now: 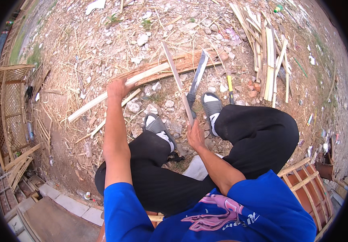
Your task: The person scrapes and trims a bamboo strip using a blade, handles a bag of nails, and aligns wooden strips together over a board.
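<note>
Stony ground [67,76], left hand [117,88] gripping pale wooden batten [88,107], right hand [196,134] gripping thin slat [174,74]

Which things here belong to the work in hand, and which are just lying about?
In hand or likely in use:
pale strip, in the left hand
greyish stick, in the right hand
brown board, on the ground
long blade, near the feet
yellow-handled tool, nearby

Probably just lying about:
lattice panel, far left
pale rock, beyond the board
white scrap, top

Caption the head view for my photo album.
Left hand holds a pale wooden strip, right hand a greyer strip; machete lies nearby.
</note>
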The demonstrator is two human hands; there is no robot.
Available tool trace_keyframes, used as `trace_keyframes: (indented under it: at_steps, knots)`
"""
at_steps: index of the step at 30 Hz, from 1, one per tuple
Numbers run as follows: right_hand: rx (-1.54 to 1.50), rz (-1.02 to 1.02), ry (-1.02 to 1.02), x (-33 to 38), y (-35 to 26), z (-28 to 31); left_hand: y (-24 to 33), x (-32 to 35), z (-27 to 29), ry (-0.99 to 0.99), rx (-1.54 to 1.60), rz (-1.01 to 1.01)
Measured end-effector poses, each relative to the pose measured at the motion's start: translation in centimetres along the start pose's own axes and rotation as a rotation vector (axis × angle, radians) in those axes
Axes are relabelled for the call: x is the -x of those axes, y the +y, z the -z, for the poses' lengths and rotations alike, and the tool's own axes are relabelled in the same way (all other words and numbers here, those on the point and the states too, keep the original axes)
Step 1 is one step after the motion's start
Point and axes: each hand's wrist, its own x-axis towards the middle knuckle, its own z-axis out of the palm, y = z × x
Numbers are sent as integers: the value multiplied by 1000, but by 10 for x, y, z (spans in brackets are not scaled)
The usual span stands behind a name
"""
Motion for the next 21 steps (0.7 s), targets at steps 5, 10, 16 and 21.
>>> trace_keyframes:
  at_steps: [5,10,16,21]
  knots:
    - [64,-154,-41,8,46,-25,35,-54,-50,-131,-12,-71]
    - [-33,-218,-88,8,64,-34,43,-89,-69,-218,-16,-88]
    - [49,-295,-132,8,71,-35,42,-117,-76,-232,11,-151]
    - [40,-342,-147,7,66,-29,27,-114,-118,-63,61,-151]
